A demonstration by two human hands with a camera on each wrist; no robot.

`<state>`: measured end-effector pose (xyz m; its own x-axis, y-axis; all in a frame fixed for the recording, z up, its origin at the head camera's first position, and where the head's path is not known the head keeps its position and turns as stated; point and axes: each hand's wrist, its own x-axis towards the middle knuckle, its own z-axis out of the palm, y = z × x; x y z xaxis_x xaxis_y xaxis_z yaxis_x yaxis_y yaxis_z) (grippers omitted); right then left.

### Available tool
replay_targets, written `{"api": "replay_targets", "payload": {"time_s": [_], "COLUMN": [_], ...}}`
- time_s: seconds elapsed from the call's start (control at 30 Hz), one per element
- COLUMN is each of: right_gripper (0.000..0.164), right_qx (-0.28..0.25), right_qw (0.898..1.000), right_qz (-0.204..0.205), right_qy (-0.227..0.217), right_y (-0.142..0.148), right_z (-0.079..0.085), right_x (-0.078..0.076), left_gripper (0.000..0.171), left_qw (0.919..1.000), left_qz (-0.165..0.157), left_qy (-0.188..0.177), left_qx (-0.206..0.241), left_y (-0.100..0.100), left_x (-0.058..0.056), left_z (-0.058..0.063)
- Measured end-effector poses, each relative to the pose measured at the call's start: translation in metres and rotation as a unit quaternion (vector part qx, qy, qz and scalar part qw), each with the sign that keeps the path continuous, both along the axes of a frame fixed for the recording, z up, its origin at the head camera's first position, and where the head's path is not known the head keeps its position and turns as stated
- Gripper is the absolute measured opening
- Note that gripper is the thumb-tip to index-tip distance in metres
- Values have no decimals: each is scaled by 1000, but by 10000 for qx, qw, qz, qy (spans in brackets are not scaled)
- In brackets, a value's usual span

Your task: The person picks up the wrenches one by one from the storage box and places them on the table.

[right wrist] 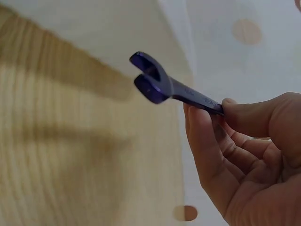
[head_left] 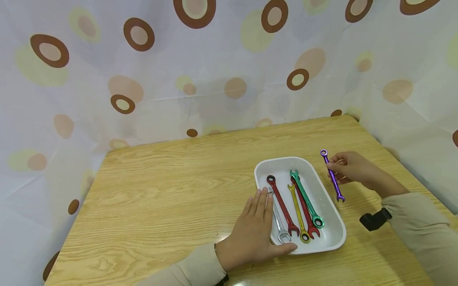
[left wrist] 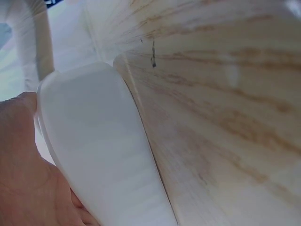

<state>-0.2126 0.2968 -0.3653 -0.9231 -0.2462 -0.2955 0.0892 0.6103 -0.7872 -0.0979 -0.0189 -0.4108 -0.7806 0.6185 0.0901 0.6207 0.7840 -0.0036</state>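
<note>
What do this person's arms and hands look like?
Plain beige sleeves, with the right cuff gathered. An angular black device sits at that cuff; something black peeks out by the left cuff. The left hand and right hand are ungloved.

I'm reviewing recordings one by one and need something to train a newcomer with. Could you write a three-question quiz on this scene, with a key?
1. What does the right hand hold?
a) a yellow combination wrench
b) a purple combination wrench
c) a silver wrench

2. True or false: the left hand touches the white tray.

3. How many red combination wrenches lie in the tray?

Key:
1. b
2. True; the left wrist view shows its thumb against the rim.
3. Two; one is partly covered by the green combination wrench.
</note>
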Motion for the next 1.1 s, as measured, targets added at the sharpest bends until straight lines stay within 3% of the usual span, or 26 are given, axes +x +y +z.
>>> {"api": "replay_targets", "payload": {"time_s": [0.33, 0.8, 1.1], "right_gripper": [27, 22, 23], "right_qx": [302, 1233, 1751], "right_qw": [9994, 9914, 9821], "right_qz": [-46, 185, 216], "right_qy": [-178, 405, 655], "right_y": [9, 5, 1], "right_z": [-33, -50, -47], "right_x": [-2, 2, 0], "left_gripper": [113, 112, 112], "left_qw": [10000, 10000, 9999], "left_qz": [-48, 7, 48], "left_qy": [-43, -67, -81], "left_qx": [-15, -52, -78], "left_y": [0, 0, 0], "left_x": [-1, 1, 1], "left_z": [1, 3, 3]}}
